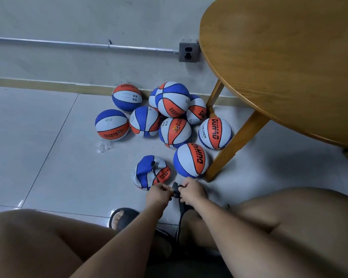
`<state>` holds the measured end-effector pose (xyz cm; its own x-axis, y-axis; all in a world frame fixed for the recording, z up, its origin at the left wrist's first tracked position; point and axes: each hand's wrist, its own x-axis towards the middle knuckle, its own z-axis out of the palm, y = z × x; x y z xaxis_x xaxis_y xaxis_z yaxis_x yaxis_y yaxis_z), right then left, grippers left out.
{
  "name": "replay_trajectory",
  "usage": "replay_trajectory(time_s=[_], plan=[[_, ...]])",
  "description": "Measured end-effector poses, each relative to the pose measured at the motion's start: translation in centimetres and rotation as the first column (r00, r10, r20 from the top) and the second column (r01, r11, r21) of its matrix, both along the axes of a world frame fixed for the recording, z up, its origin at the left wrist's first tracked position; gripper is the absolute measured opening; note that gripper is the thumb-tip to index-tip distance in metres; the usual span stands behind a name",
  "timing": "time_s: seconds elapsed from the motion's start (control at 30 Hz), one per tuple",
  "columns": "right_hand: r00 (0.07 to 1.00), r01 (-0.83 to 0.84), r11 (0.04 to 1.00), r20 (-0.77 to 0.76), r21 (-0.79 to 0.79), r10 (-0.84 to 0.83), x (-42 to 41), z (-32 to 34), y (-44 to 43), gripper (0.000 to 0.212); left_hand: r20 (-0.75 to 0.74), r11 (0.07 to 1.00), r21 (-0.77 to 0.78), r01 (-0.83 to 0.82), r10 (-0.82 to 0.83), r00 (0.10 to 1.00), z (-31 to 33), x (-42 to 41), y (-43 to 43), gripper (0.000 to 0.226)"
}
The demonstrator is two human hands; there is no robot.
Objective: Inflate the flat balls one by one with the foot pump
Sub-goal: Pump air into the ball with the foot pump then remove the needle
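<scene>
A flat, crumpled blue, white and orange ball (147,173) lies on the tiled floor in front of me, with a black hose (154,171) plugged into its top. Behind it sits a heap of several round balls (174,115) of the same colours against the wall. My left hand (159,194) and my right hand (191,192) meet just below the flat ball, both pinching a small black part of the foot pump (176,190). The pump's black body runs down between my knees and is mostly hidden by my arms.
A round wooden table (289,63) stands at the right, its legs (235,145) close to the nearest balls. A wall socket (188,52) and a metal pipe (78,44) run along the wall. My sandalled foot (123,217) rests on the floor below my hands.
</scene>
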<state>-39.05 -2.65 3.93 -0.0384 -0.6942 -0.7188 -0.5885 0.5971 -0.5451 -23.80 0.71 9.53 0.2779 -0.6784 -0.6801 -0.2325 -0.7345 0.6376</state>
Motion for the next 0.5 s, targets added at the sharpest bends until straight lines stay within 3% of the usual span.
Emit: replay_trajectory(time_s=[0.17, 0.27, 0.4, 0.5], plan=[[0.968, 0.161, 0.986, 0.202, -0.04, -0.15, 1.6, 9.3, -0.7, 0.013, -0.264, 0.973, -0.008, -0.231, 0.221, 0.939, 1.9, 1.5, -1.9, 0.009], [0.912, 0.25, 0.967, 0.348, -0.054, -0.216, 2.0, 11.4, -2.5, 0.012, -0.437, 0.957, -0.063, -0.284, 0.23, 0.87, 4.5, 2.3, -3.3, 0.011], [0.859, 0.272, 0.962, 0.458, -0.026, -0.23, 1.7, 12.8, -3.4, 0.015, -0.484, 0.96, -0.15, -0.236, 0.137, 0.864, 6.3, 3.0, -3.9, 0.015], [0.885, 0.202, 0.979, 0.432, -0.013, -0.177, 1.1, 11.9, -2.8, 0.018, -0.446, 0.969, -0.133, -0.207, 0.128, 0.886, 5.7, 3.0, -3.3, 0.008]])
